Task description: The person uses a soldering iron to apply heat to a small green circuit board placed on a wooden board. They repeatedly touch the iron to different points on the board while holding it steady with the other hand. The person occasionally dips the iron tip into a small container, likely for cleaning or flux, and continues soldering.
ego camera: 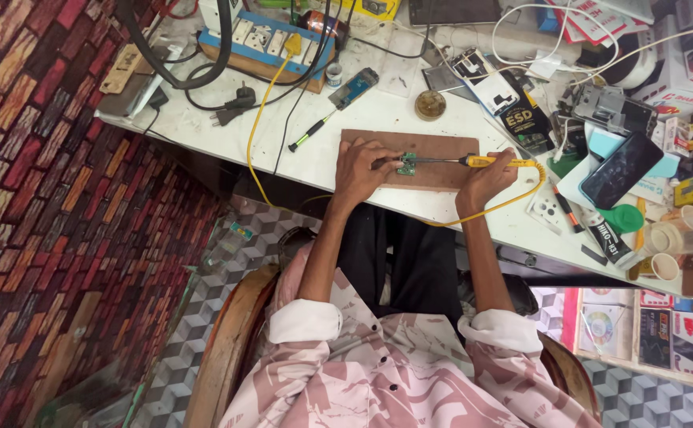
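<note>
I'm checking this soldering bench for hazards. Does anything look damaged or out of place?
The dark phone on the right has a cracked screen. A loose black plug lies unplugged on the table, and the soldering iron's yellow cable trails over the edge.

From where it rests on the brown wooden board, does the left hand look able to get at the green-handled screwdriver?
Probably yes: the left hand lies near the green-handled screwdriver, with only bare white tabletop between, though its fingers seem to hold a tool.

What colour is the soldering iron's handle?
Yellow, matching its cord; the soldering iron shows in the head view.

an electronics repair workshop — cluttered bench, soldering iron, circuit board, power strip, phone.
</note>
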